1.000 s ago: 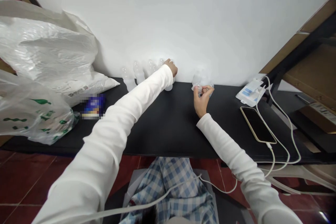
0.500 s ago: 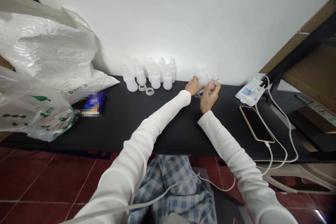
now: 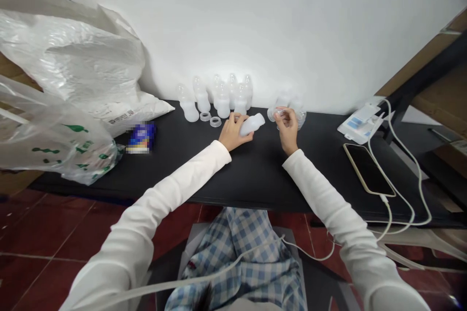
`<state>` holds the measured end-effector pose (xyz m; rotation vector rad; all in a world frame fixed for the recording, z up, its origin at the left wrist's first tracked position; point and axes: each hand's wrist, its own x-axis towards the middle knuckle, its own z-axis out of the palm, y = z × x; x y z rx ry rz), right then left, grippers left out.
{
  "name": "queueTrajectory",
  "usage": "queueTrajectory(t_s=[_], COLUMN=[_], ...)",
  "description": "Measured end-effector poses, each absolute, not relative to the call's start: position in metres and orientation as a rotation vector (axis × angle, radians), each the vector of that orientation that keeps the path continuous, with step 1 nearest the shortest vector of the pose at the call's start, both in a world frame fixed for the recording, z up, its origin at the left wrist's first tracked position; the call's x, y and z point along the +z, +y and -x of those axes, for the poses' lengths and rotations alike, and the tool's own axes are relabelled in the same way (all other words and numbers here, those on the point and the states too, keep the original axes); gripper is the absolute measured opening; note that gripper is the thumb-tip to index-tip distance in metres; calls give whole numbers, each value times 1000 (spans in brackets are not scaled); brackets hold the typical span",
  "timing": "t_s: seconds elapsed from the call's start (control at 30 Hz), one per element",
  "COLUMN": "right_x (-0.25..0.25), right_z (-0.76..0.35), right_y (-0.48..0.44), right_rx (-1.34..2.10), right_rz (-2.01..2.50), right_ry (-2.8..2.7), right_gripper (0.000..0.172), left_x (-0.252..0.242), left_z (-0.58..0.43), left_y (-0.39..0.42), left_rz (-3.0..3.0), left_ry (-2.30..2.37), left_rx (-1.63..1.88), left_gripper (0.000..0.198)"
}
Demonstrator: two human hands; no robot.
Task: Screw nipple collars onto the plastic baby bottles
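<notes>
My left hand (image 3: 232, 133) is wrapped round a white baby bottle (image 3: 254, 124) without a cap, tilted with its neck to the right, above the black table. My right hand (image 3: 288, 130) pinches a small clear plastic piece (image 3: 281, 110); whether it is a ring or a cap I cannot make out. Behind that hand stand more clear and whitish parts (image 3: 298, 103), partly hidden. Several white baby bottles (image 3: 222, 102) with clear domed caps stand by the wall to the left. Two translucent rings (image 3: 215, 122) lie in front of them.
On the left of the black table (image 3: 182, 165) are big white plastic bags (image 3: 83, 68) and a blue packet (image 3: 141, 137). A phone (image 3: 368, 170) on a charging cable and a white-and-blue power strip (image 3: 361, 123) lie on the right. A white wall rises behind.
My left hand has moved left, bringing a bottle away from the group at the right. My right hand has stayed near those parts, with a clear piece in its fingers.
</notes>
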<state>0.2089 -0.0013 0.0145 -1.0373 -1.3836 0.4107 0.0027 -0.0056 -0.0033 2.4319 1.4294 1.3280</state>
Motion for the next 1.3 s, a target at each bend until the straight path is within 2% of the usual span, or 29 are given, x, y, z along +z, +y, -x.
queueTrajectory(t_s=[0.17, 0.47, 0.63, 0.73, 0.9, 1.07, 1.13, 1.23, 1.3], right_x=[10, 9, 10, 11, 11, 17, 20, 23, 23], right_z=[-206, -218, -210, -208, -212, -214, -216, -218, -219], right_y=[0, -1, -7, -8, -6, -9, -11, -13, -13], right_rx=[882, 1110, 1015, 961, 620, 360, 215, 140, 213], right_rz=[882, 859, 803, 819, 1096, 1275, 1296, 1159, 1021], right_ry=[-1487, -1638, -1694, -1740, -1930, -2104, -2134, -2186, -2241], right_gripper=[49, 49, 40, 43, 55, 76, 73, 56, 63], left_x=[-2, -2, 6, 10, 5, 2, 1, 0, -1], left_z=[28, 49, 48, 49, 46, 43, 44, 48, 50], left_y=[-9, 5, 4, 3, -2, -1, 0, 2, 3], left_rz=[-2593, -2428, -1979, -1781, -2297, -2849, -2919, -2890, -2845], left_ry=[1430, 1063, 1004, 980, 977, 875, 874, 925, 948], left_rx=[1159, 1097, 969, 818, 1057, 1168, 1183, 1185, 1176], left_gripper=[52, 55, 57, 64, 57, 53, 53, 55, 57])
